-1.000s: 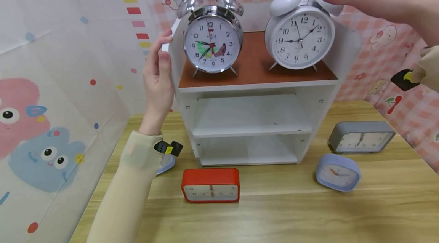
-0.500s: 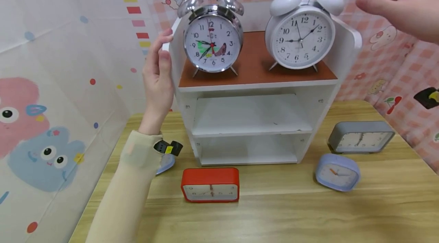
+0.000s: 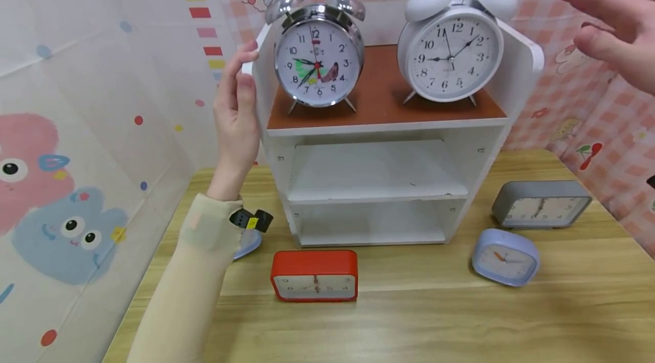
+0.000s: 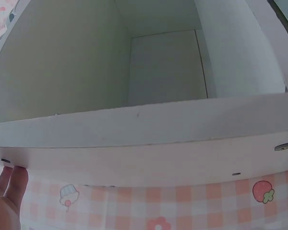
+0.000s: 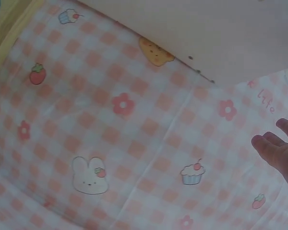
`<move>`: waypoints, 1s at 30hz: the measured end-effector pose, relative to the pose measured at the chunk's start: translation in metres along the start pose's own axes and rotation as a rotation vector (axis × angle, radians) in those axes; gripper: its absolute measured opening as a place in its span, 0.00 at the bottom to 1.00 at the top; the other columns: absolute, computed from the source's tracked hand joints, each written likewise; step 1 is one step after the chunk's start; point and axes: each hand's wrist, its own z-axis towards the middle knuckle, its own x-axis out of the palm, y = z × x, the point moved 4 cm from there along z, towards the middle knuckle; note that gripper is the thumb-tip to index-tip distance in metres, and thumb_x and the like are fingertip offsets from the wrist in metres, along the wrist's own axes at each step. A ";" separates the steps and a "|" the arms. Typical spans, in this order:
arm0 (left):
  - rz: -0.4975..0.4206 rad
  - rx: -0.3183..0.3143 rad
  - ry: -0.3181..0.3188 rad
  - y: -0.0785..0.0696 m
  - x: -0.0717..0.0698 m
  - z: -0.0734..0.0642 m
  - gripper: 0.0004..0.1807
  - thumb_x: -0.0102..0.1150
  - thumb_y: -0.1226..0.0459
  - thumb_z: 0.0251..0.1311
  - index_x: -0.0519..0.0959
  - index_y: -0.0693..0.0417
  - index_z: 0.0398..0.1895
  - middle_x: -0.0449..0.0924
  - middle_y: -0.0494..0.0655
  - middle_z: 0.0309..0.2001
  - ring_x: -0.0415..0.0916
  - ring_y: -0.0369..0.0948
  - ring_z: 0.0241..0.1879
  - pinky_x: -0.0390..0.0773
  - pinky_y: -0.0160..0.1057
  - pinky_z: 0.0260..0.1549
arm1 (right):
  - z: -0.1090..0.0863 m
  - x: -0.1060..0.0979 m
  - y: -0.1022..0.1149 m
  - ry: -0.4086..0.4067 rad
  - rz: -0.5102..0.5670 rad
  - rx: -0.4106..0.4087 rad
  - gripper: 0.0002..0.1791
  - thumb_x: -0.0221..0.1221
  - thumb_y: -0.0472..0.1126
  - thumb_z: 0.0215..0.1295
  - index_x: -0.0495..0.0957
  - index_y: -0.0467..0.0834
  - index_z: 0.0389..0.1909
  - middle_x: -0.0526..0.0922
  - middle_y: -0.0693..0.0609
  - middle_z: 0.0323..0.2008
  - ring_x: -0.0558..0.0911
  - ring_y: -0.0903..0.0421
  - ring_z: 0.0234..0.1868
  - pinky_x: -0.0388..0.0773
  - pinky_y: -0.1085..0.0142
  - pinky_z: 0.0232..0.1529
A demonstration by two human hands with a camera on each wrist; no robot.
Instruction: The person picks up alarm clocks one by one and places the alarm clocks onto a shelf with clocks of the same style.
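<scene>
My left hand [image 3: 236, 110] rests against the left side panel of a small white shelf unit [image 3: 376, 198], its fingertips at the panel's upper edge. In the left wrist view, fingers [image 4: 14, 187] lie along the panel's outer side. To the right of the shelf, my right hand [image 3: 616, 30] is in the air with nothing in it. A silver twin-bell alarm clock [image 3: 319, 67] and a white twin-bell alarm clock [image 3: 450, 56] stand side by side on the brown top board [image 3: 378, 81]. The right hand is nearest to the white one, apart from it.
A red rectangular clock [image 3: 314, 263] stands on the wooden table [image 3: 399, 323] before the shelf. To the right are a grey clock [image 3: 542, 203] and a lavender clock [image 3: 505, 258]. Another bluish clock [image 3: 249, 244] is partly hidden behind the left wrist. Patterned cloth [image 3: 542, 107] hangs behind.
The right hand has come off the white alarm clock's right bell and handle and moved away to the right and down. My left hand has stayed at the shelf's side panel.
</scene>
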 end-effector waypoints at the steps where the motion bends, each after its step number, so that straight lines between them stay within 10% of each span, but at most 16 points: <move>1: 0.001 0.004 -0.001 0.000 0.000 0.000 0.51 0.49 0.27 0.66 0.71 0.66 0.66 0.72 0.57 0.75 0.65 0.43 0.79 0.68 0.45 0.79 | -0.003 0.001 -0.004 0.001 0.007 0.006 0.34 0.54 0.43 0.80 0.58 0.57 0.83 0.57 0.63 0.84 0.51 0.70 0.85 0.44 0.84 0.80; 12: -0.006 0.004 0.003 -0.001 -0.002 -0.001 0.46 0.50 0.31 0.69 0.71 0.65 0.67 0.72 0.57 0.75 0.64 0.43 0.79 0.68 0.44 0.79 | -0.041 0.015 -0.033 0.023 -0.111 0.100 0.35 0.50 0.46 0.83 0.51 0.59 0.85 0.48 0.68 0.86 0.41 0.67 0.87 0.30 0.63 0.87; 19: -0.009 0.025 0.000 -0.001 -0.001 0.000 0.49 0.49 0.29 0.68 0.71 0.67 0.66 0.72 0.60 0.74 0.64 0.44 0.80 0.66 0.44 0.80 | -0.062 0.026 -0.061 0.071 -0.254 0.166 0.38 0.53 0.50 0.82 0.49 0.60 0.85 0.46 0.80 0.80 0.41 0.34 0.86 0.34 0.34 0.84; 22: -0.011 0.027 -0.001 0.000 -0.001 0.000 0.49 0.49 0.29 0.68 0.71 0.68 0.65 0.72 0.61 0.74 0.64 0.44 0.80 0.66 0.44 0.81 | -0.070 0.030 -0.075 0.097 -0.308 0.165 0.39 0.57 0.50 0.80 0.52 0.55 0.85 0.46 0.68 0.85 0.42 0.42 0.88 0.46 0.44 0.87; 26: -0.016 0.024 0.006 0.001 -0.001 0.000 0.49 0.50 0.29 0.68 0.71 0.67 0.66 0.72 0.59 0.74 0.65 0.44 0.79 0.67 0.44 0.80 | -0.082 0.037 -0.092 0.172 -0.382 0.159 0.43 0.61 0.50 0.77 0.52 0.50 0.85 0.47 0.38 0.86 0.40 0.37 0.88 0.50 0.33 0.83; 30: -0.019 0.016 0.017 0.000 -0.002 0.000 0.48 0.50 0.30 0.69 0.71 0.66 0.66 0.72 0.57 0.75 0.67 0.43 0.77 0.73 0.43 0.75 | -0.093 0.045 -0.112 0.246 -0.455 0.152 0.47 0.65 0.50 0.73 0.52 0.47 0.85 0.47 0.32 0.85 0.42 0.28 0.85 0.66 0.34 0.74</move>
